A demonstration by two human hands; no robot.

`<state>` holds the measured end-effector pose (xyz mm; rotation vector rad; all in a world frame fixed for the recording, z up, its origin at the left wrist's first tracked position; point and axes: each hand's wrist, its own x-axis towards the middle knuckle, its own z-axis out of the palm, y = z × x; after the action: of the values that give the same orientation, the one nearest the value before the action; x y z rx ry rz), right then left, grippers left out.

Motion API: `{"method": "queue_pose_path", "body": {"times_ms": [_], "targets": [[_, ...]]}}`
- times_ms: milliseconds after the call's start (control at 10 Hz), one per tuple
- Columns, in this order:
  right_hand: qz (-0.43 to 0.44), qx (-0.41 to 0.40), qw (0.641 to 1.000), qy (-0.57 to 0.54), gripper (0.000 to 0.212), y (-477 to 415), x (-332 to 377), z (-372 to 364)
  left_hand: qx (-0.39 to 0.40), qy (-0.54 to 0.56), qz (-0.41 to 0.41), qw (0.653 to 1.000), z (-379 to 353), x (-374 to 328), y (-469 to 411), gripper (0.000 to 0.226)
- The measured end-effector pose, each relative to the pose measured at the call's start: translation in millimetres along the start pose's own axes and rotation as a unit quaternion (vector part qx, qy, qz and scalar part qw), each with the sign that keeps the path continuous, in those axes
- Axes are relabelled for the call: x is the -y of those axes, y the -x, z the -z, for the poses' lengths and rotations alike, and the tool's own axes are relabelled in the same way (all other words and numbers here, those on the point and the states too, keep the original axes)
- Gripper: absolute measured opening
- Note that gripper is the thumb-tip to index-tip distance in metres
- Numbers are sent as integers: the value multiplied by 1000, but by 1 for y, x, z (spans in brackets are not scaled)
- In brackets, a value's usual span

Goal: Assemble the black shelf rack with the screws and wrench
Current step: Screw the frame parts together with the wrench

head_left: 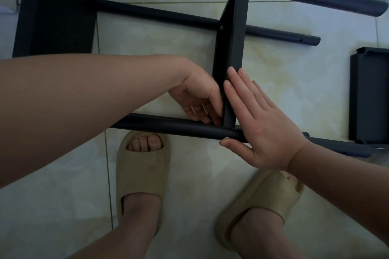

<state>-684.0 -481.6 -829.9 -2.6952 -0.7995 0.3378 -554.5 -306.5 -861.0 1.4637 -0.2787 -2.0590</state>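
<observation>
Left grip (197, 99) curls at near joint, hold unclear; right grip (261, 124) flat on shelf (235, 44); far screws (221, 27) in; second shelf (368, 99) loose.

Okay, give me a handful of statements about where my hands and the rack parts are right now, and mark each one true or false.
1. The right hand lies flat, fingers straight, against the black crosspiece. True.
2. The person is barefoot. False: both feet wear beige slippers.
3. The left hand is at the joint where the crosspiece meets the near tube. True.
4. The right hand grips a wrench. False: it holds nothing, and no wrench is in view.
5. A loose black part lies off to the right, apart from both hands. True.
</observation>
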Motion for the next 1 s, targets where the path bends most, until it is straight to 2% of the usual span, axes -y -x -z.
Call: {"method": "queue_pose_path", "body": {"times_ms": [200, 400, 800, 1000], "targets": [[1, -2, 1000, 0, 92, 0, 1, 0, -23, -1, -21, 1000, -4, 0, -6, 11], [1, -4, 1000, 0, 92, 0, 1, 0, -7, -4, -18, 1000, 0, -2, -1, 16], [0, -1, 1000, 4, 92, 0, 1, 1, -14, 14, -30, 999, -2, 0, -5, 12], [0, -2, 1000, 3, 92, 0, 1, 0, -8, 6, -7, 1000, 0, -1, -2, 15]]}}
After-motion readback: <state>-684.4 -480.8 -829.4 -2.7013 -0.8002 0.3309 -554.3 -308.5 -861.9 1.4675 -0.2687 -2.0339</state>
